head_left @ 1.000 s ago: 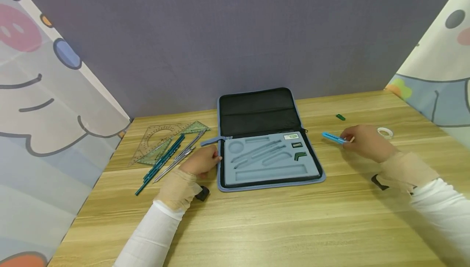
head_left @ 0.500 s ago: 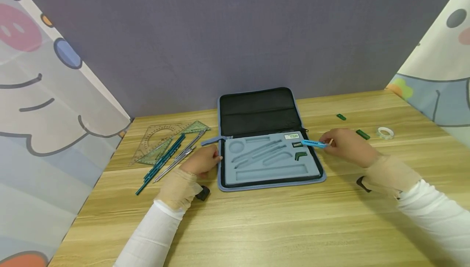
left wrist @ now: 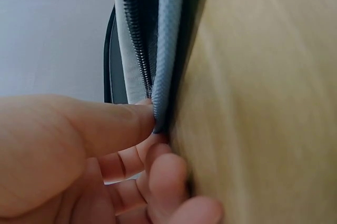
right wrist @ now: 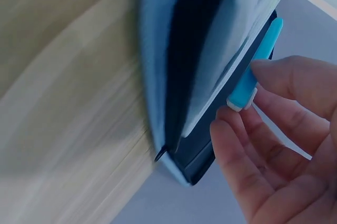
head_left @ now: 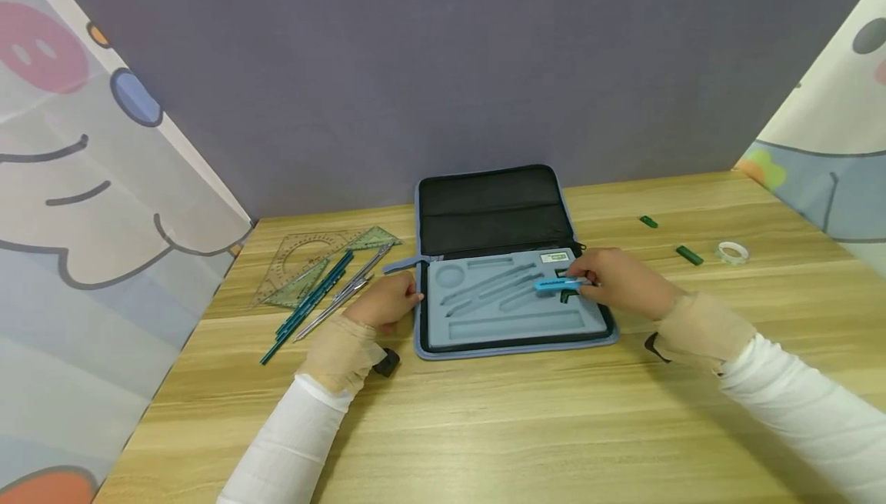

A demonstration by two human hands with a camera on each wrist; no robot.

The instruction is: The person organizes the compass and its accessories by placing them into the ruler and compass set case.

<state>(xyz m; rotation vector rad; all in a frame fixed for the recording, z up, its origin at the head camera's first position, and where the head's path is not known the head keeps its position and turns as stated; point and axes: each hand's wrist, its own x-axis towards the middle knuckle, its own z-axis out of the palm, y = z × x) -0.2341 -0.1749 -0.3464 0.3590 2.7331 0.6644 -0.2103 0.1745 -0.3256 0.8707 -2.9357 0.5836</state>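
An unfolded zip case (head_left: 493,215) with a blue edge lies on the table, and a grey-blue moulded tray (head_left: 515,327) fills its near half. At the case's left side my left hand (head_left: 383,301) pinches the zippered rim (left wrist: 167,45) between thumb and fingers. My right hand (head_left: 623,282) is over the tray's right part, holding a light-blue utility knife (head_left: 552,285) by one end between thumb and fingertips. In the right wrist view the knife (right wrist: 258,66) has a white end piece near the fingers. A white eraser (head_left: 554,257) sits in the tray's upper right; small dark-green pieces beside it are partly hidden.
Left of the case lie clear set squares (head_left: 298,262), dark-teal pencils (head_left: 311,300) and a silver compass (head_left: 349,288). To the right are two small green pieces (head_left: 688,255) and a white tape roll (head_left: 732,253). A grey partition (head_left: 443,65) stands behind.
My right hand has carried the utility knife left from the table at the right to over the tray, uncovering a green piece. My left hand has stayed at the case's edge.
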